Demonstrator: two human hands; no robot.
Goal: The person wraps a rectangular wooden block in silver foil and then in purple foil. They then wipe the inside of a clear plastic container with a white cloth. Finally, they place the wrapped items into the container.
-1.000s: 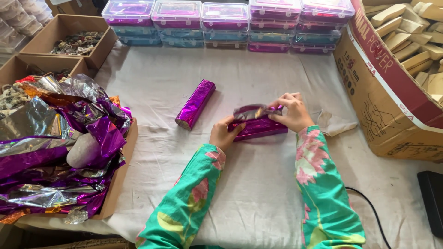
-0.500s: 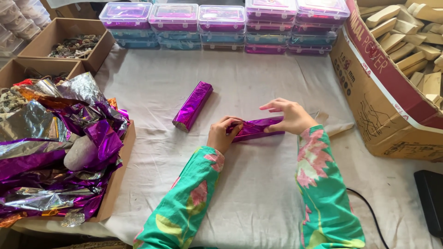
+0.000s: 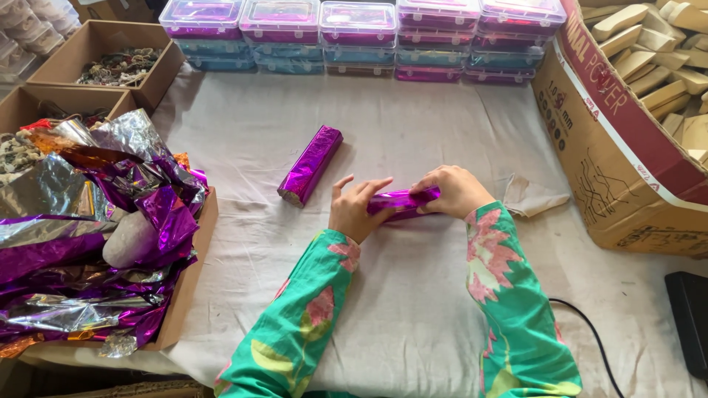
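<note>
Left hand: I had my left hand (image 3: 355, 208) clamped on the near end of the bar (image 3: 402, 201), thumb and fingers spread over the foil.
Right hand: my right hand (image 3: 455, 191) was closed over the bar's other end, knuckles up.
Bar: a purple foil-wrapped bar, lying crosswise on the cloth (image 3: 413, 309) between my two hands, only its middle showing.
Second bar: another wrapped bar (image 3: 310, 164) lay just beyond my left hand, angled away from me, touched by neither hand.
Foil box: well to the left of my left hand sat a cardboard box (image 3: 193, 273) heaped with crumpled purple and silver foil (image 3: 88, 221); a pale rounded lump (image 3: 131, 239) rested in the heap.
Far-left boxes: beyond the foil, two open cardboard boxes (image 3: 151, 81) held tangled, brownish small pieces; I could not tell what they were.
Plastic cases: straight ahead of both hands, a row of stacked clear-lidded cases (image 3: 361, 37) stood along the far edge, purple contents in the top tier, teal and purple below.
Big carton: to the right of my right hand stood a large carton (image 3: 627, 169) filled with pale wooden blocks (image 3: 664, 59).
Scrap: a folded beige scrap (image 3: 535, 197) lay just right of my right hand.
Cable: a black cable (image 3: 590, 332) ran near my right sleeve (image 3: 509, 309).
</note>
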